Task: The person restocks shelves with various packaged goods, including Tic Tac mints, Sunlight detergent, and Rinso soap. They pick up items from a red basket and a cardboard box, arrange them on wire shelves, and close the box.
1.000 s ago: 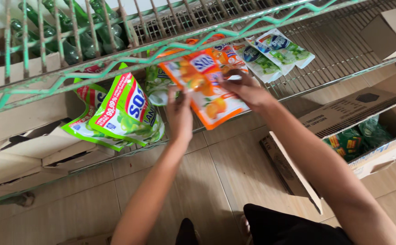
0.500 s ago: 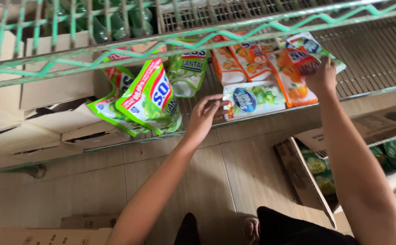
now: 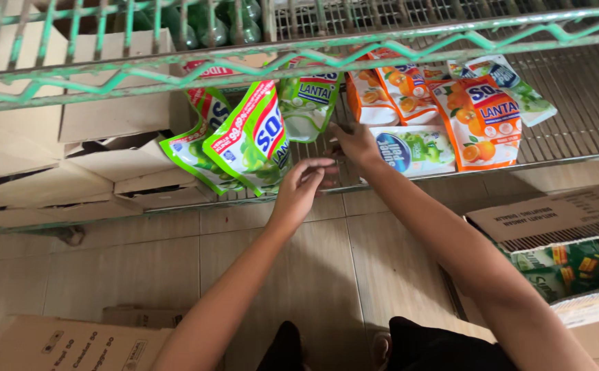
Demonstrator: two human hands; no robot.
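My left hand hovers with fingers spread just in front of the wire shelf, beside several green refill pouches that lean upright. My right hand reaches onto the shelf and touches the left edge of a flat white-and-green pouch; whether it grips it is unclear. Orange pouches lie to the right of that pouch, with more behind it. A pale green pouch stands between the two groups.
An upper green wire shelf crosses the top, with green bottles above it. Flattened cardboard boxes sit on the shelf's left. An open carton of green pouches stands on the tiled floor at right; another carton lies bottom left.
My right hand has left the orange pouch at the right and moved left to the white-and-green pouch. My left hand has drawn back slightly from the shelf.
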